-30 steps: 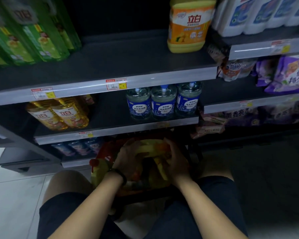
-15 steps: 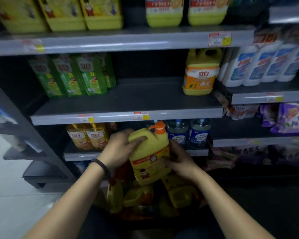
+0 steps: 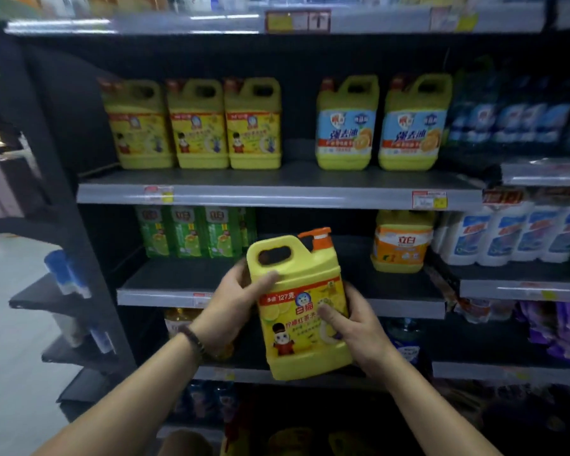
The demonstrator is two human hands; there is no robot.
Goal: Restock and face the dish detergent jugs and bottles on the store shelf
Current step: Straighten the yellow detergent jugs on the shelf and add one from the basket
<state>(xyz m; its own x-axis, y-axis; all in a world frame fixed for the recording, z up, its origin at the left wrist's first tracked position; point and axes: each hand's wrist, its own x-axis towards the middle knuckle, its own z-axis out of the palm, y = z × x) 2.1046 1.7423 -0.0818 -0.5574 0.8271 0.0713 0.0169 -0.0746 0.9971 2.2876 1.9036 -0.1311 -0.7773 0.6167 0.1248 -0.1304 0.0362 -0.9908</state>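
A yellow detergent jug [image 3: 297,350] with an orange pump cap is held upright in the air in front of the shelves, label toward me. My left hand [image 3: 234,304] grips its left side below the handle. My right hand [image 3: 352,327] grips its right side, thumb across the label. Three matching yellow jugs [image 3: 195,126] stand in a row on the upper shelf [image 3: 277,192], left part. Two yellow jugs with blue labels [image 3: 379,126] stand to their right. The middle shelf [image 3: 165,291] behind the held jug is bare between green bottles [image 3: 191,232] and an orange-labelled jug [image 3: 400,241].
White bottles [image 3: 507,235] fill the right bay at middle height, blue bottles [image 3: 514,120] above them. Purple pouches [image 3: 566,330] lie lower right. Amber bottles [image 3: 178,320] sit under the middle shelf. More yellow jugs [image 3: 290,442] lie low at the bottom. Floor aisle [image 3: 10,324] at left.
Both hands lifted the yellow jug out of the low basket and raised it to middle-shelf height. My view tilted upward, bringing the upper shelf of yellow jugs into sight.
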